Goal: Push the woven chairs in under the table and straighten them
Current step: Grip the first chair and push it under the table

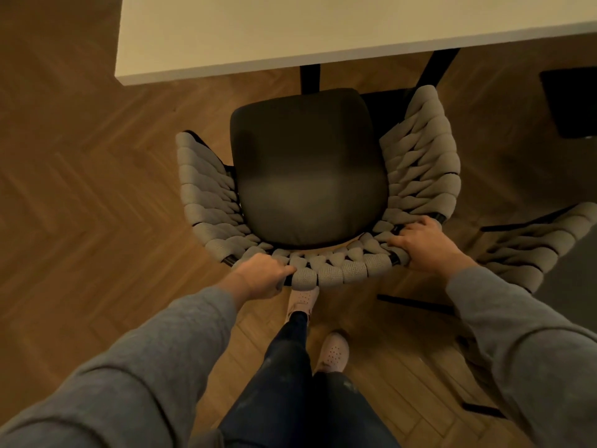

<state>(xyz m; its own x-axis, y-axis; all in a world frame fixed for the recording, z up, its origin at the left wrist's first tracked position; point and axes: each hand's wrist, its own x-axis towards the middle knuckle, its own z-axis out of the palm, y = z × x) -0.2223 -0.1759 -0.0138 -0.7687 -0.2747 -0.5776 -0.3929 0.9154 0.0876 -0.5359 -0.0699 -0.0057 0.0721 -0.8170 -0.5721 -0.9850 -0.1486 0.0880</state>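
Item: woven chair (pixel 310 176), directly ahead of you, seat front just short of the tabletop (pixel 226 43) edge. Your left hand (pixel 263 274) and right hand (pixel 423 245): fingers (pixel 416 231) curled over its back rim, equally near.

A single head-worn camera looks steeply down and forward from close above, with the chair (pixel 310 176) near centre, the surface (pixel 290 30) far, and the floor (pixel 80 189) all around.
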